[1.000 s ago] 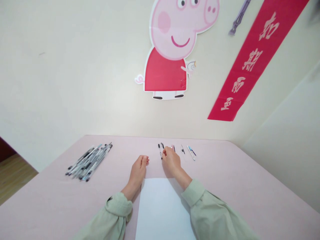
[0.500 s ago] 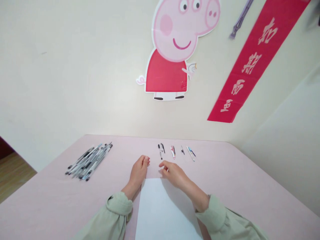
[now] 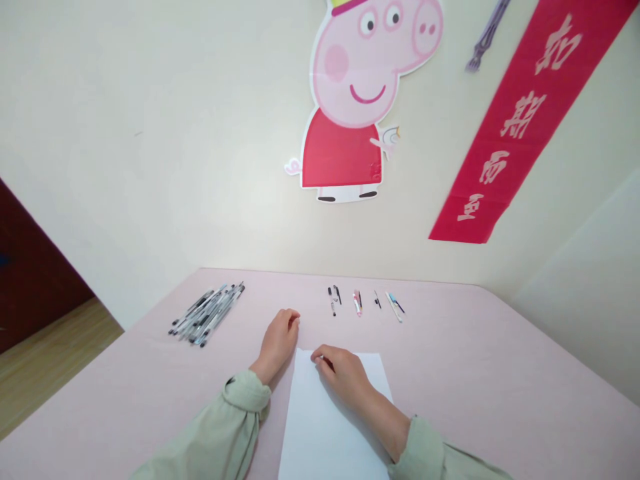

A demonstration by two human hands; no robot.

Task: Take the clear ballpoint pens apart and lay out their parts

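Observation:
A sheet of white paper (image 3: pixel 325 433) lies at the near middle of the pink table. Just off its upper left corner rests my left hand (image 3: pixel 280 337), fingers curled in and nothing visible in them. My right hand (image 3: pixel 345 377) is over the upper part of the paper, its fingers bent and drawn together, with no object showing. Beyond the hands lie small sets of pen parts: black and clear pieces (image 3: pixel 334 300), pink and white pieces (image 3: pixel 357 302), a thin black piece (image 3: pixel 377 300), and white and blue pieces (image 3: pixel 395 307).
A heap of several pens (image 3: pixel 207 313), clear with black ends, lies on the left of the pink table (image 3: pixel 480 373). The table's back edge meets a pale wall with a cartoon pig cutout (image 3: pixel 343 150) and a red banner (image 3: pixel 520 127). Wooden floor (image 3: pixel 60 347) shows at left.
My right hand has drawn back toward me and now lies over the paper. The left hand stays near the same place. The view has turned slightly left.

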